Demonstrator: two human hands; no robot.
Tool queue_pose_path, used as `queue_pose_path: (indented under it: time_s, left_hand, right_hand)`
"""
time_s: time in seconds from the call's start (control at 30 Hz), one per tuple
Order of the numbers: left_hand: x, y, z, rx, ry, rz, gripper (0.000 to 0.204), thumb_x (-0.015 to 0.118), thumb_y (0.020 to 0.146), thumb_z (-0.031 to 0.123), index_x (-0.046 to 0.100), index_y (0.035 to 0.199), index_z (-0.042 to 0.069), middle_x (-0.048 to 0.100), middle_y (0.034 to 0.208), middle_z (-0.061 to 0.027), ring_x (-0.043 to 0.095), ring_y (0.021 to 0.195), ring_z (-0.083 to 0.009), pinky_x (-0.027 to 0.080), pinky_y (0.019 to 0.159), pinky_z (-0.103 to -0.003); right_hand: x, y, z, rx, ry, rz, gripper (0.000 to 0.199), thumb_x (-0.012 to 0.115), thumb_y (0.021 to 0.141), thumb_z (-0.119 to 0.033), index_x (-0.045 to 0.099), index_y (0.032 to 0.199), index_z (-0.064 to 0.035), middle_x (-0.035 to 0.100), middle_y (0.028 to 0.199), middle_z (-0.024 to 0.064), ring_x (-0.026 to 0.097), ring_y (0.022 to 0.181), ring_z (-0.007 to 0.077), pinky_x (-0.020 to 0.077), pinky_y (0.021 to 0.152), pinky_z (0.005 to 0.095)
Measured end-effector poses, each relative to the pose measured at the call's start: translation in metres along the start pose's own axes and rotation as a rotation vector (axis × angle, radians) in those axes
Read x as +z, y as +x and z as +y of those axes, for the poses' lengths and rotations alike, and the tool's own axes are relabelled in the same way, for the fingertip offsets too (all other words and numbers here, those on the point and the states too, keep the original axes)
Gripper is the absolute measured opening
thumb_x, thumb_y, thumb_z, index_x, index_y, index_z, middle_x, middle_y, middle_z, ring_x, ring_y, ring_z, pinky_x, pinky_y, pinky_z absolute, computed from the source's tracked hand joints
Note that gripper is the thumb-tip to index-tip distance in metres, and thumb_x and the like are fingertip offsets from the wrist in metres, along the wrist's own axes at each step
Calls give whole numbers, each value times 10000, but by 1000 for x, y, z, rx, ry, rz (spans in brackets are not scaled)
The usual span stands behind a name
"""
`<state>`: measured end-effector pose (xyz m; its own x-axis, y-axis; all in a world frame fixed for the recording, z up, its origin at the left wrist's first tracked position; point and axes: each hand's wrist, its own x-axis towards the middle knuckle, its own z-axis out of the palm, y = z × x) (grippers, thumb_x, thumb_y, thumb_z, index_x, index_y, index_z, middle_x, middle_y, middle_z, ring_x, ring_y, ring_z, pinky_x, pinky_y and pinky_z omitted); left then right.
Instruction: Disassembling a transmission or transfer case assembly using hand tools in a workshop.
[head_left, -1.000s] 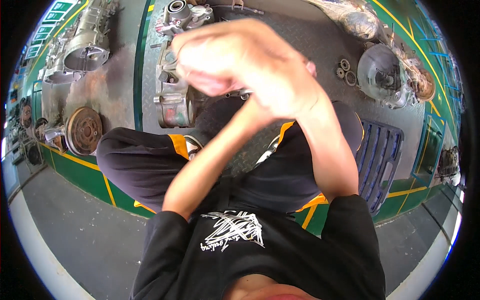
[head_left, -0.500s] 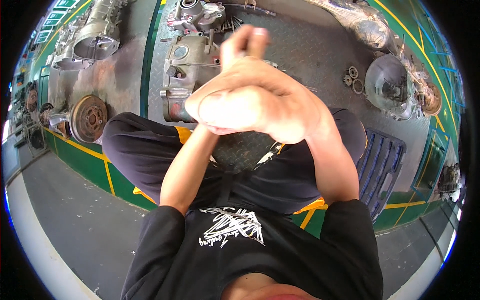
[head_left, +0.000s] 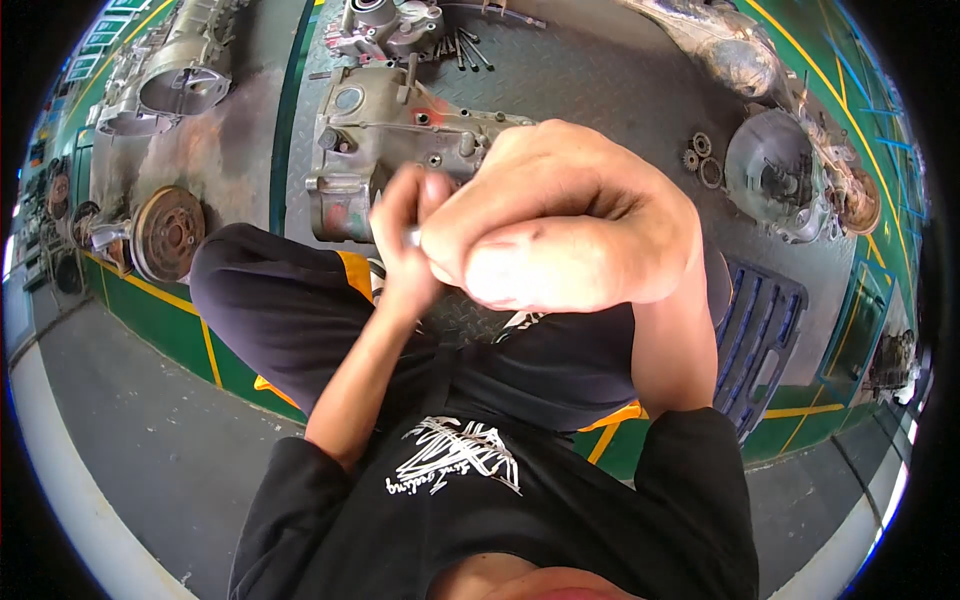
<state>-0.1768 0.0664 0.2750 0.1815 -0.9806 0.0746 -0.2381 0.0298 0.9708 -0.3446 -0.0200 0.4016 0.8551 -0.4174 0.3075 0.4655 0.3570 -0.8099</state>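
Both hands are raised close to the camera, above my knees. My right hand (head_left: 560,225) is a closed fist filling the middle of the view. My left hand (head_left: 405,235) is curled shut just left of it, touching its fingertips. A small shiny metal piece (head_left: 412,237) shows between the two hands, pinched where they meet; most of it is hidden. Behind the hands lies a grey cast gearbox casing (head_left: 390,140) on the steel floor plate, partly covered by my fist.
A second housing (head_left: 165,80) lies at the far left, with a rusty disc (head_left: 165,232) below it. Loose bolts (head_left: 465,45) are at the top. Small gears (head_left: 700,160) and a bell housing (head_left: 780,180) are on the right, and a blue plastic grid (head_left: 760,330) by my right knee.
The hands came down from a stretched-out pose and closer to the camera. The left hand now sits left of the right fist instead of under it. The view tilted slightly.
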Motion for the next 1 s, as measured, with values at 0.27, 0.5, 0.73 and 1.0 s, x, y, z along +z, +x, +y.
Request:
queue_pose_path:
  time_s: [0.27,0.5,0.73,1.0]
  left_hand:
    - [97,33,48,-1,-93,-377,186,623,1009,212,628,1015,26,628,800,-86,592,841,-131,491,744,-332]
    - [51,-83,-6,-152,-401,-305,418,713,855,92,603,1256,45,628,1235,-123,585,1184,-247,491,991,-387]
    - [30,29,12,-34,-88,206,396,561,1043,399,619,1021,9,603,840,-58,553,842,-154,462,773,-328]
    - [107,-48,15,-27,-286,-281,206,614,995,27,594,1190,-36,673,1065,-90,615,940,-145,488,850,-265]
  right_hand:
    - [3,-1,5,134,-348,38,368,703,936,-298,719,1138,9,741,1044,124,666,1067,230,505,948,340]
    - [-1,-1,-15,163,-44,-100,156,547,909,-17,554,784,75,485,586,112,485,502,209,347,508,363]
    - [3,10,8,133,-152,-394,351,541,1014,-260,578,822,32,543,689,47,489,675,118,418,709,292]
    - [-18,0,-7,155,28,-49,305,662,959,-231,692,1046,60,642,824,23,564,759,73,476,685,241]
